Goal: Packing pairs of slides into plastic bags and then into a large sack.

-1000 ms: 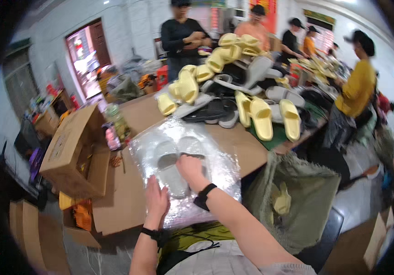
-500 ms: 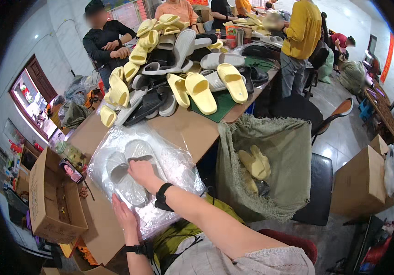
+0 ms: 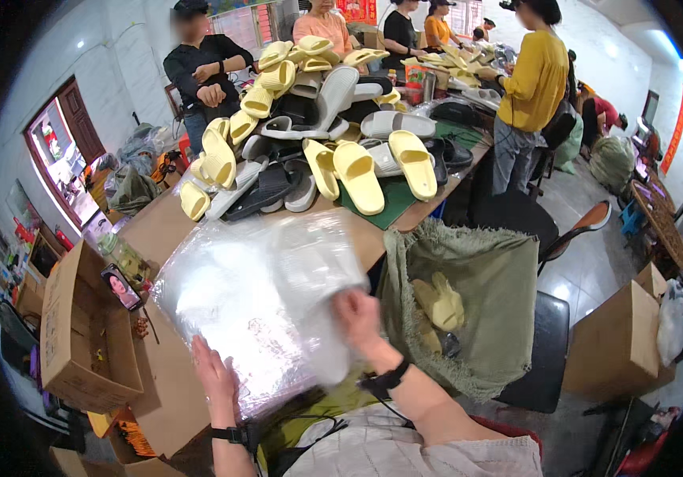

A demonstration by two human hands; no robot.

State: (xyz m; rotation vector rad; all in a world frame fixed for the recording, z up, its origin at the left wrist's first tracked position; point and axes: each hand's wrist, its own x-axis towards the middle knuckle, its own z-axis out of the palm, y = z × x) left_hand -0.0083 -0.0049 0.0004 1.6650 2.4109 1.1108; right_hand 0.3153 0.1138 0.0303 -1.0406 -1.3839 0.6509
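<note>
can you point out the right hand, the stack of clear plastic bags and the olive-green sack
right hand (image 3: 357,316): head view, back of the hand
stack of clear plastic bags (image 3: 226,296): head view, its shiny top surface
olive-green sack (image 3: 499,296): head view, its fabric wall

left of the left hand (image 3: 216,372) is an open carton (image 3: 91,350); beyond that hand, also to its left, a lit phone (image 3: 121,286) stands tilted at the carton's edge, with a jar (image 3: 124,258) just behind. far past the same hand are a brown door (image 3: 79,119) and a person in black (image 3: 206,71). well right of the right hand (image 3: 357,318) sit a black seat (image 3: 540,342), another carton (image 3: 616,338) and a white bag (image 3: 675,314); a person in yellow (image 3: 534,87) stands far beyond it.
</note>
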